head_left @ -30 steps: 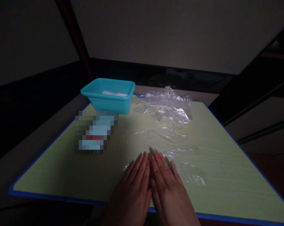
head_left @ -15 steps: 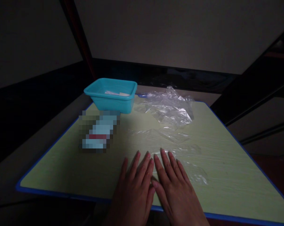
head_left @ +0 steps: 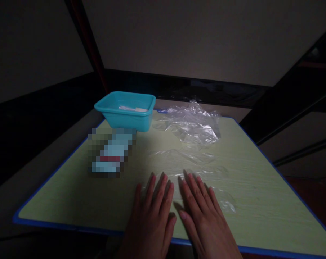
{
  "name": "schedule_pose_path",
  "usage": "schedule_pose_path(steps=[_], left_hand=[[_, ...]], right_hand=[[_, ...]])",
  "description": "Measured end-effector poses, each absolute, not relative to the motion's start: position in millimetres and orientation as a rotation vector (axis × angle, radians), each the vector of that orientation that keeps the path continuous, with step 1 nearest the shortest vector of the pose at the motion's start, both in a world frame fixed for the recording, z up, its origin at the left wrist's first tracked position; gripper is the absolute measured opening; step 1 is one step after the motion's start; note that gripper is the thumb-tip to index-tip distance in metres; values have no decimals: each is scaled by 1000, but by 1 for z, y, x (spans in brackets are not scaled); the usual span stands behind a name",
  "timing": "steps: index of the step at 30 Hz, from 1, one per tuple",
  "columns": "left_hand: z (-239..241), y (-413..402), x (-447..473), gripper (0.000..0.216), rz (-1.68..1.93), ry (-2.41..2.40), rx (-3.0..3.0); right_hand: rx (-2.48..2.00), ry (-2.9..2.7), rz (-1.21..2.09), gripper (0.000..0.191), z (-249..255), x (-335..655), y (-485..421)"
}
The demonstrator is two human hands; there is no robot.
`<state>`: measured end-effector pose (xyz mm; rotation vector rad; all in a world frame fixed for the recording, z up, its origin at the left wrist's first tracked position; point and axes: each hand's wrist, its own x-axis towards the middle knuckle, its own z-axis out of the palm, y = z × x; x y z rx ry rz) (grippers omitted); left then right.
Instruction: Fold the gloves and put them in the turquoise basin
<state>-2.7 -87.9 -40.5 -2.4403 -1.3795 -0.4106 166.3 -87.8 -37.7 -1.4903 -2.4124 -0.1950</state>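
Observation:
Side by side at the near edge, my left hand (head_left: 153,212) and my right hand (head_left: 206,212) lie palm down with fingers stretched out. Neither grips anything. Beneath and beyond the fingertips is a thin clear plastic glove (head_left: 219,172), spread flat on the table with finger-like strips toward the right; its part under my hands is hidden. Farther back lies a crumpled heap of clear plastic (head_left: 195,124), whose exact kind I cannot make out.
A turquoise plastic basin (head_left: 127,117) at the back left holds small pale items. In front of it lies a pixelated, phone-shaped object (head_left: 114,149). The pale green table (head_left: 273,212) has a blue rim, with a dark wall behind.
My hands have moved slightly apart, the left one to the left and the right one to the right. The view has shifted a little; the other things stay put.

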Motion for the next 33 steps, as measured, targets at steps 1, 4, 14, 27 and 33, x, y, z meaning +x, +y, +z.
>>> schedule_pose_path(steps=[1,4,14,27,33], left_hand=[[-40,-88,-3,50,-403,-1362,-2452],[-40,-88,-4,49,-401,-1318,-2471],[-42,-90,-11,50,-376,-1319,-2502],[-44,-94,-14,53,-405,-1360,-2473],[-43,-92,-18,51,-460,-1399,-2517]], right_hand=[[-1494,-2411,-197,60,-38,170,-89],[-1522,-2399,-238,69,-40,183,-92],[-1552,-2348,-270,70,-48,190,-93],[-1544,-2361,-363,68,-47,188,-94],[-1467,-2457,-280,60,-39,194,-97]])
